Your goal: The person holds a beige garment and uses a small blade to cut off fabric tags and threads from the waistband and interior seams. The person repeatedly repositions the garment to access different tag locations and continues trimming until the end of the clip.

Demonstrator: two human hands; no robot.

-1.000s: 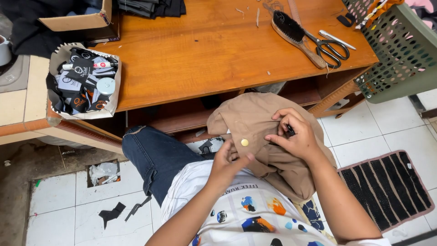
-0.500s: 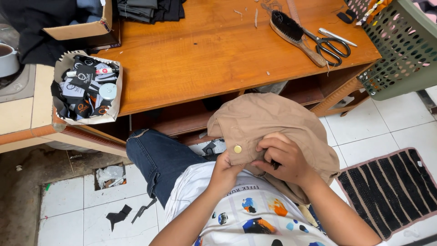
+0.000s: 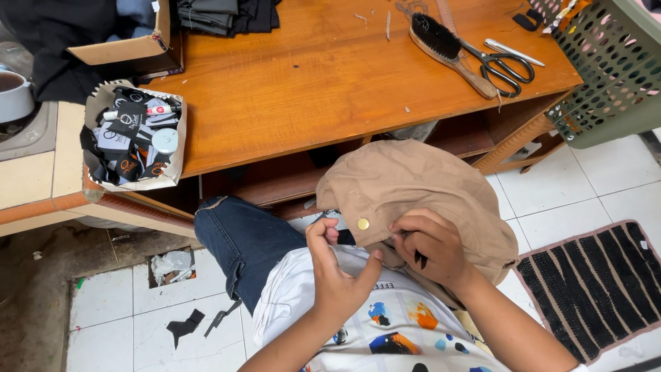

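Pinching the tan garment [image 3: 420, 186] at its edge, the right hand [image 3: 430, 248] is clenched on the cloth with something small and dark between the fingers — too small to tell what. Left hand [image 3: 337, 269] sits just left of that grip, thumb up and fingers loosely curled, touching the hem beside the brass snap [image 3: 362, 223]; can't tell whether it really clamps fabric or only steadies it. Garment lies bunched on the lap, draped away from the grip over the right thigh, up against the desk's front edge. Risks, as a judgement: most of the cloth hangs unsupported beyond the grip, so a slack pinch could let it slide to the floor; the left thumb is close to the dark item, so a slip could nick it; bunched folds could get caught under the seam being worked. Above the grip: wooden desk [image 3: 310, 89], with brush [image 3: 447, 45] and scissors [image 3: 506, 65] up and right, well apart from the hands, and a box of labels [image 3: 134, 138] far left. Green basket [image 3: 606, 76] at the right corner. White tiled floor [image 3: 585, 179], scraps on it to the left, striped mat [image 3: 599, 289] right of the right arm.
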